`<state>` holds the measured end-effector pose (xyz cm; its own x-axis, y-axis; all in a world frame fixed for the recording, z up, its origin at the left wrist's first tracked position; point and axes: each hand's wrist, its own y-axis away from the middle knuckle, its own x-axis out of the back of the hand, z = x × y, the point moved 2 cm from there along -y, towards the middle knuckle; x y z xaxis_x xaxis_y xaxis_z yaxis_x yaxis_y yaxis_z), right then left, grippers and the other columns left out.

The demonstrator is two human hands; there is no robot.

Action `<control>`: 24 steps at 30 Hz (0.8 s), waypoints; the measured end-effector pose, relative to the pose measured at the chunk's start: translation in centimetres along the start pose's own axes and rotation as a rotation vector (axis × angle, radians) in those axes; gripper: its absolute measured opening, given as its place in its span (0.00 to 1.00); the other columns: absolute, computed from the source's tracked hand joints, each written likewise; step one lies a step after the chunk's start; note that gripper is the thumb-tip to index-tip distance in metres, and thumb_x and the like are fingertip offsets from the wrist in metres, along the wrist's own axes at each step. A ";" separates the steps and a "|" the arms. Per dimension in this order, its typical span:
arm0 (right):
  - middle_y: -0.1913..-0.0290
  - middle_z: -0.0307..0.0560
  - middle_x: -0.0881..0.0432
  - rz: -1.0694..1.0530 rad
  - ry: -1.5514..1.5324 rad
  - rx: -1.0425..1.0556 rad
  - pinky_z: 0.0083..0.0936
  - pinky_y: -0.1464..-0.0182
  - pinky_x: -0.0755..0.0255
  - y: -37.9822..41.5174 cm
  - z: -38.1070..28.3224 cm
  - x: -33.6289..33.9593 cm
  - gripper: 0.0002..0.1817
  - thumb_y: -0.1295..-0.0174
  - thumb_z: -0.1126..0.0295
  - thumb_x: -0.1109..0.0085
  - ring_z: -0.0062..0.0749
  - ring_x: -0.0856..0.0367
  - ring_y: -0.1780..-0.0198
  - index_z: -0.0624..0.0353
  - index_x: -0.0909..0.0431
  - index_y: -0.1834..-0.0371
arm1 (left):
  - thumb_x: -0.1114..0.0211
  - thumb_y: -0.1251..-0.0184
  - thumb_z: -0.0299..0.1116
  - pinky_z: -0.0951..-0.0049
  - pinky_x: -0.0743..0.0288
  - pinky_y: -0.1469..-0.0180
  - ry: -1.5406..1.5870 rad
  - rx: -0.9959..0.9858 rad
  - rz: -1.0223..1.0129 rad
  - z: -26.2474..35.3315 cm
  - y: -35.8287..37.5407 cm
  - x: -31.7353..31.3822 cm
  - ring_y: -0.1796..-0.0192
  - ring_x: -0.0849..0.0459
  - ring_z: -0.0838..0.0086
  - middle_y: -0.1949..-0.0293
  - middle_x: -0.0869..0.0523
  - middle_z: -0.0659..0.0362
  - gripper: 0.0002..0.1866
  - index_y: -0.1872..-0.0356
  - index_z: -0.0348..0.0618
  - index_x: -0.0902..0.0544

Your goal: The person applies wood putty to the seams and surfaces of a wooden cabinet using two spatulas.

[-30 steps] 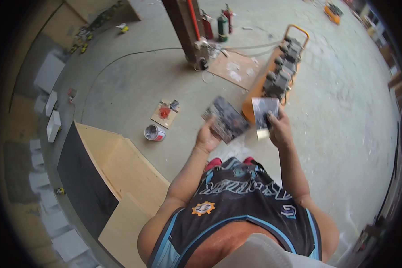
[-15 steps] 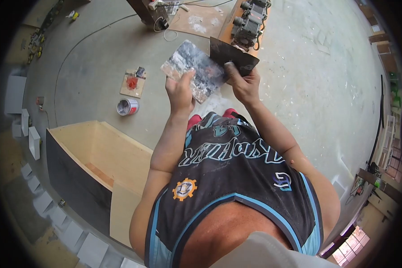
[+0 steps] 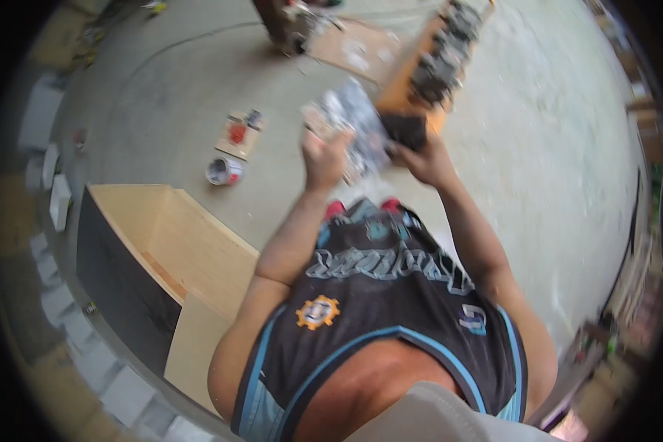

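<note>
My left hand is closed on the near left edge of a flat mixing board, its face smeared with grey, white and dark filler. In my right hand is a wide, dark putty knife, gripped with the thumb on the near side. Its blade meets or overlaps the right edge of the board; the blur hides whether they touch. Both hands are out in front of my body, above the floor.
An open wooden box with a dark outer side stands at left. Beyond it are a paint can and a small board with red paste. Dark motor-like machines sit on an orange plank ahead. Pale panels line the left.
The view has swung and blurred, shifting most things rightward. The putty knife has turned, so its blade looks narrower and lower against the board. Both hands keep their holds.
</note>
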<state>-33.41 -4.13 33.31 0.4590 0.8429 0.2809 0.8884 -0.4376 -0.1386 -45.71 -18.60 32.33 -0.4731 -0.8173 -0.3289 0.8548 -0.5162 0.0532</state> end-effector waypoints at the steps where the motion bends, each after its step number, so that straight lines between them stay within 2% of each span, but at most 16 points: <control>1: 0.64 0.43 0.20 -0.076 0.090 -0.066 0.24 0.60 0.27 0.1 0.4 0.1 0.16 0.45 0.68 0.37 0.23 0.22 0.64 0.62 0.24 0.55 | 0.38 0.49 0.20 0.75 0.25 0.63 -0.180 -0.221 -0.106 0.4 0.0 0.1 0.65 0.20 0.79 0.68 0.19 0.63 0.07 0.67 0.37 0.22; 2: 0.56 0.46 0.21 -0.213 0.051 -0.244 0.26 0.55 0.27 0.1 -0.5 0.1 0.19 0.45 0.66 0.37 0.26 0.22 0.56 0.62 0.25 0.52 | 0.38 0.49 0.20 0.76 0.25 0.62 -0.165 -0.239 -0.147 0.1 -0.8 0.7 0.66 0.21 0.81 0.69 0.20 0.65 0.06 0.68 0.38 0.22; 3: 0.53 0.46 0.22 -0.074 0.028 0.052 0.27 0.50 0.29 0.7 3.1 -0.8 0.22 0.45 0.65 0.37 0.28 0.23 0.53 0.64 0.26 0.49 | 0.38 0.49 0.22 0.77 0.25 0.63 -0.469 -0.270 -0.348 0.2 -1.5 1.4 0.65 0.22 0.83 0.69 0.19 0.64 0.05 0.69 0.38 0.22; 4: 0.60 0.39 0.20 -0.173 -0.223 -0.084 0.22 0.53 0.30 0.9 0.5 -1.3 0.16 0.42 0.70 0.41 0.24 0.24 0.59 0.67 0.27 0.53 | 0.37 0.48 0.22 0.77 0.25 0.63 -0.379 -0.262 -0.358 1.7 -1.6 0.9 0.65 0.22 0.83 0.69 0.18 0.63 0.06 0.67 0.36 0.21; 5: 0.62 0.38 0.20 -0.262 -0.231 -0.277 0.22 0.54 0.30 0.9 1.8 -1.3 0.13 0.42 0.72 0.42 0.22 0.24 0.59 0.66 0.26 0.55 | 0.37 0.47 0.23 0.76 0.25 0.63 -0.276 -0.234 -0.375 2.8 -1.7 0.2 0.65 0.22 0.83 0.69 0.17 0.63 0.07 0.66 0.35 0.21; 6: 0.53 0.45 0.22 -0.230 -0.147 -0.317 0.26 0.50 0.30 0.7 2.3 -1.3 0.19 0.42 0.67 0.42 0.27 0.24 0.51 0.66 0.27 0.50 | 0.37 0.45 0.24 0.76 0.25 0.62 -0.253 -0.132 -0.325 3.2 -1.7 -0.2 0.64 0.21 0.82 0.68 0.17 0.62 0.09 0.62 0.34 0.21; 7: 0.63 0.36 0.20 -0.108 -0.182 -0.143 0.20 0.57 0.30 0.1 2.9 -2.1 0.08 0.38 0.75 0.46 0.19 0.24 0.62 0.64 0.25 0.57 | 0.37 0.44 0.25 0.76 0.25 0.61 -0.217 -0.027 -0.282 3.4 -1.7 -0.5 0.64 0.21 0.81 0.66 0.17 0.62 0.11 0.59 0.33 0.21; 11: 0.56 0.39 0.22 0.031 -0.111 -0.150 0.20 0.53 0.31 -1.6 2.9 -3.5 0.12 0.37 0.76 0.49 0.19 0.26 0.58 0.65 0.29 0.51 | 0.40 0.40 0.26 0.78 0.25 0.59 -0.476 0.150 -0.291 3.8 -1.1 1.6 0.63 0.21 0.80 0.63 0.17 0.61 0.14 0.54 0.32 0.24; 13: 0.54 0.40 0.23 0.130 -0.221 -0.157 0.20 0.52 0.32 -1.5 0.1 -1.8 0.13 0.37 0.76 0.49 0.20 0.26 0.56 0.65 0.30 0.49 | 0.41 0.38 0.26 0.76 0.26 0.56 -0.011 0.163 -0.134 5.0 0.6 -0.3 0.60 0.21 0.79 0.60 0.18 0.59 0.14 0.52 0.32 0.25; 15: 0.52 0.42 0.24 0.161 0.183 0.081 0.20 0.49 0.34 -1.4 -2.3 -3.5 0.14 0.36 0.77 0.51 0.22 0.27 0.53 0.66 0.32 0.48 | 0.41 0.39 0.26 0.75 0.27 0.54 0.067 0.193 -0.077 6.0 2.0 0.8 0.58 0.21 0.78 0.59 0.18 0.58 0.15 0.52 0.32 0.25; 17: 0.53 0.45 0.24 -0.014 0.021 0.132 0.22 0.47 0.34 -1.7 -7.2 -6.0 0.15 0.37 0.79 0.53 0.24 0.27 0.52 0.68 0.34 0.47 | 0.42 0.38 0.26 0.75 0.27 0.54 -0.161 -0.204 0.022 8.0 2.2 3.3 0.58 0.21 0.77 0.59 0.18 0.58 0.14 0.52 0.32 0.25; 18: 0.54 0.46 0.25 -0.087 -0.047 0.111 0.26 0.49 0.33 -1.9 -9.5 -7.0 0.16 0.37 0.74 0.52 0.29 0.27 0.53 0.65 0.34 0.46 | 0.42 0.38 0.26 0.76 0.27 0.55 -0.157 -0.299 0.022 9.6 2.6 4.2 0.59 0.21 0.78 0.60 0.17 0.58 0.13 0.53 0.32 0.24; 19: 0.54 0.48 0.25 -0.159 -0.107 0.078 0.31 0.51 0.32 -2.1 -10.7 -8.0 0.18 0.37 0.69 0.50 0.34 0.26 0.53 0.63 0.34 0.45 | 0.42 0.38 0.26 0.76 0.27 0.55 -0.166 -0.292 0.013 10.8 3.1 5.2 0.59 0.21 0.78 0.60 0.17 0.58 0.13 0.53 0.32 0.24; 21: 0.54 0.48 0.24 -0.234 -0.043 0.020 0.30 0.52 0.32 -3.1 -10.8 -9.3 0.19 0.37 0.67 0.50 0.33 0.25 0.54 0.62 0.35 0.45 | 0.42 0.38 0.27 0.75 0.26 0.55 -0.066 0.103 -0.009 12.0 3.1 7.0 0.60 0.21 0.77 0.61 0.17 0.57 0.12 0.54 0.32 0.23; 23: 0.55 0.48 0.23 -0.311 0.017 -0.052 0.30 0.52 0.31 -3.9 -11.7 -10.5 0.20 0.38 0.66 0.49 0.33 0.25 0.54 0.62 0.35 0.44 | 0.42 0.37 0.27 0.75 0.27 0.56 -0.105 0.059 -0.028 11.9 2.9 8.8 0.60 0.21 0.77 0.61 0.17 0.57 0.12 0.55 0.32 0.23; 24: 0.57 0.46 0.22 -0.451 0.135 -0.108 0.27 0.52 0.31 -4.3 -12.9 -10.8 0.18 0.37 0.71 0.50 0.29 0.25 0.56 0.64 0.34 0.45 | 0.42 0.37 0.27 0.75 0.27 0.56 -0.134 0.008 -0.036 11.5 2.8 9.6 0.60 0.21 0.77 0.61 0.17 0.57 0.12 0.55 0.32 0.23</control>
<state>-42.26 -15.37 43.09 0.0163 0.9109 0.4122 0.9897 -0.0735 0.1232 -50.36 -30.85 40.13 -0.5286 -0.8245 -0.2021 0.8350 -0.5479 0.0513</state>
